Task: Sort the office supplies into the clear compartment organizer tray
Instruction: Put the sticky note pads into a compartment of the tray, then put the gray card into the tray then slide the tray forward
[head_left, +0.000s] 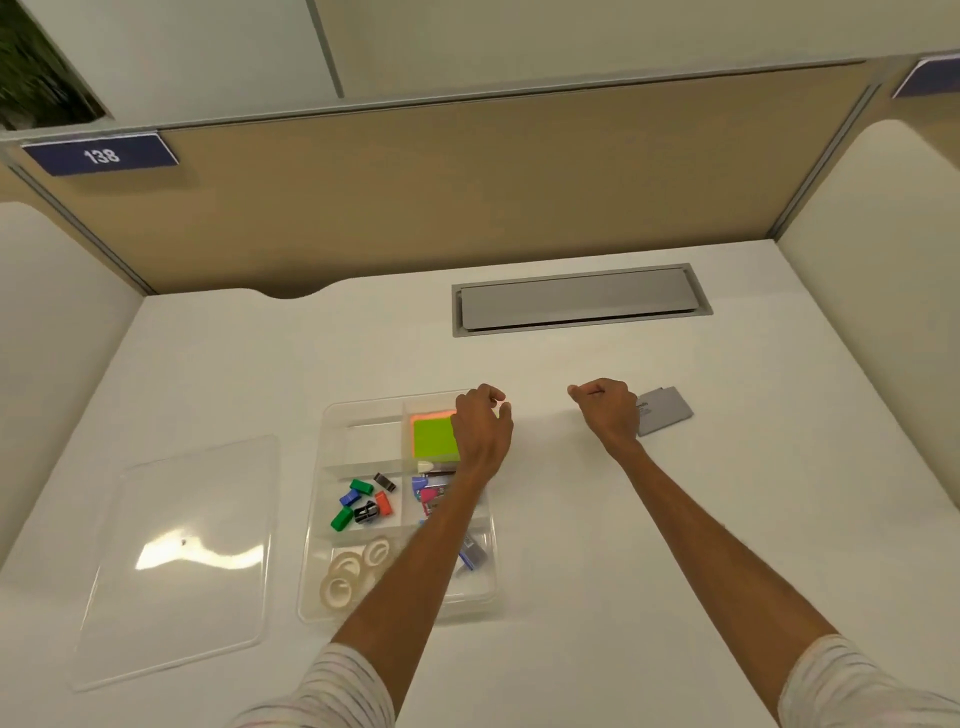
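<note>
Grey and matte, a flat rectangular card (667, 410) lies on the white desk (571, 519) outside the tray, so by my reckoning it is the one supply left to sort. It sits just beside the right hand (605, 410), at the hand's 3 o'clock, and the knuckles hide its near edge. Its long axis runs roughly from 9 to 3, tipped a little. It looks thin and stiff, with small print by the covered end; fingertips would likely have to slide it or lift an edge.

The right hand's fingers are curled in toward the palm and I see nothing in them. The left hand (483, 426) hovers at the 1 o'clock corner of the clear plastic compartment organizer tray (316, 519), fingers loosely bent, thumb apart, holding nothing. The right hand is plainly nearer the card, and the tray lies off at its 9 o'clock, past the left hand.

Inside the glossy tray, a lime-green square sticky pad (434, 436) rests on an orange one. Small green, blue, orange and black blocks (363, 501) share a middle compartment, with pale tape rolls (348, 569) at 7 o'clock. A clear flat lid (182, 556) lies at the tray's 9 o'clock.
</note>
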